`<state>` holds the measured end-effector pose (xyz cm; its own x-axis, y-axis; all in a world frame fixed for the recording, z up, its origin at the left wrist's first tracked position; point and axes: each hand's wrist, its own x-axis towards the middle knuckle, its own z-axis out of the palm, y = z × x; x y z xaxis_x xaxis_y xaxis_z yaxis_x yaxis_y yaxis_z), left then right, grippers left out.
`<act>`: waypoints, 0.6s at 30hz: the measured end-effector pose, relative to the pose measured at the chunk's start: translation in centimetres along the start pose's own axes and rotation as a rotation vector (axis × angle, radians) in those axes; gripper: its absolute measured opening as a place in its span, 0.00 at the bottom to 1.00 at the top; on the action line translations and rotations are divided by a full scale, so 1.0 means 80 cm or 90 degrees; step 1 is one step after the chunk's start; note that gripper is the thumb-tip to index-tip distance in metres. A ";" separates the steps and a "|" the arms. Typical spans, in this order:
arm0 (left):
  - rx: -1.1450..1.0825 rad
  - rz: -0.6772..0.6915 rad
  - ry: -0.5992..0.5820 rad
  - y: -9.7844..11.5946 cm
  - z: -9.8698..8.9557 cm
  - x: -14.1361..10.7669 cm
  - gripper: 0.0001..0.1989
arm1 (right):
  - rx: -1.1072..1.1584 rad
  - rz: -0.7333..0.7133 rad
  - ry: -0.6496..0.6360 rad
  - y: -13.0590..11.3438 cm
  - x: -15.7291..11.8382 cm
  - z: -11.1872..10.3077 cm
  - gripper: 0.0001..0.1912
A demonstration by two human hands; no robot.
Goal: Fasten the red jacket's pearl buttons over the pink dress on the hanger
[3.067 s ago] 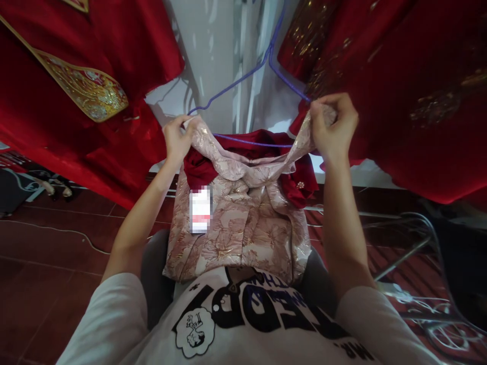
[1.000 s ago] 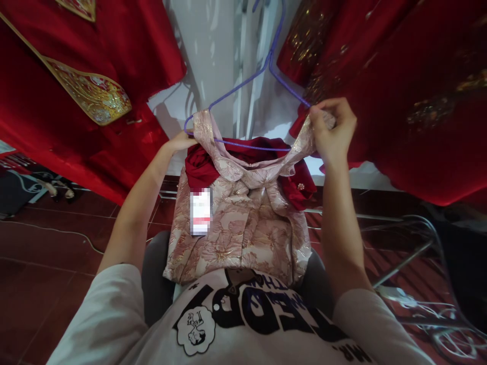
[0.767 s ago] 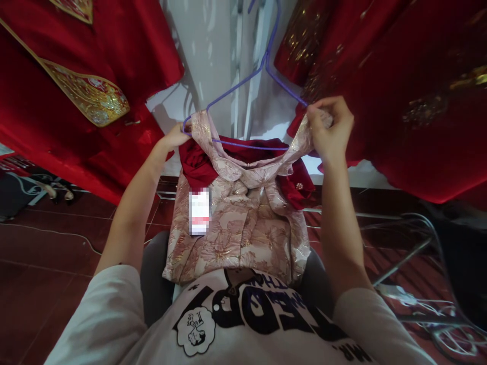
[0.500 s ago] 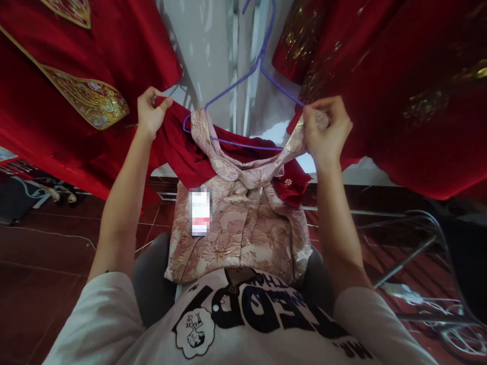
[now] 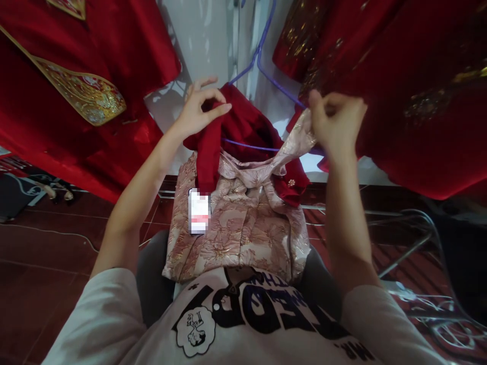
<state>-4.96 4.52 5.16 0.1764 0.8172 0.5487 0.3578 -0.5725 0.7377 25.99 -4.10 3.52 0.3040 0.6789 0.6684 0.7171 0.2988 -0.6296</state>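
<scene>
The patterned garment (image 5: 236, 223) hangs in the middle, just in front of the person's chest. On it, toward the left, sits a tag (image 5: 199, 218). The hanger (image 5: 262, 66) rises above and behind it. The left hand (image 5: 200, 109) is up left of the hanger, the right hand (image 5: 335, 124) to its right. Hung robes (image 5: 76, 76) fill far left and far right.

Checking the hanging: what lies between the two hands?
Head view: between left hand and right hand lie red cloth and the purple hanger.
</scene>
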 end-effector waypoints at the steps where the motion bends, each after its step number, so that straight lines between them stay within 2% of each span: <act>1: -0.017 -0.009 -0.019 -0.009 -0.004 0.006 0.16 | 0.009 0.021 -0.050 -0.004 0.013 -0.003 0.28; 3: -0.037 -0.021 -0.062 -0.021 -0.009 0.012 0.17 | 0.063 0.080 -0.211 -0.012 0.036 -0.006 0.34; 6: -0.031 -0.023 -0.075 -0.024 -0.009 0.010 0.16 | 0.040 0.245 -0.485 -0.022 0.058 0.003 0.43; 8: -0.019 -0.013 -0.057 -0.023 -0.008 0.005 0.15 | 0.006 0.352 -0.588 -0.021 0.064 0.016 0.47; 10: -0.008 -0.001 -0.040 -0.023 -0.007 0.001 0.14 | 0.045 0.391 -0.612 -0.015 0.066 0.030 0.47; 14: 0.020 0.015 -0.028 -0.025 -0.010 0.000 0.14 | 0.183 0.348 -0.545 0.002 0.064 0.045 0.40; 16: 0.037 0.022 -0.022 -0.027 -0.010 0.000 0.15 | 0.195 0.338 -0.513 0.002 0.062 0.046 0.38; 18: 0.044 0.021 -0.003 -0.028 -0.007 0.000 0.15 | 0.142 0.370 -0.483 -0.002 0.060 0.043 0.41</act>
<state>-6.31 5.77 3.69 0.1935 0.7983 0.5703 0.4137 -0.5935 0.6904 25.15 1.40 5.45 0.0317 0.9879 -0.1521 0.4249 -0.1511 -0.8926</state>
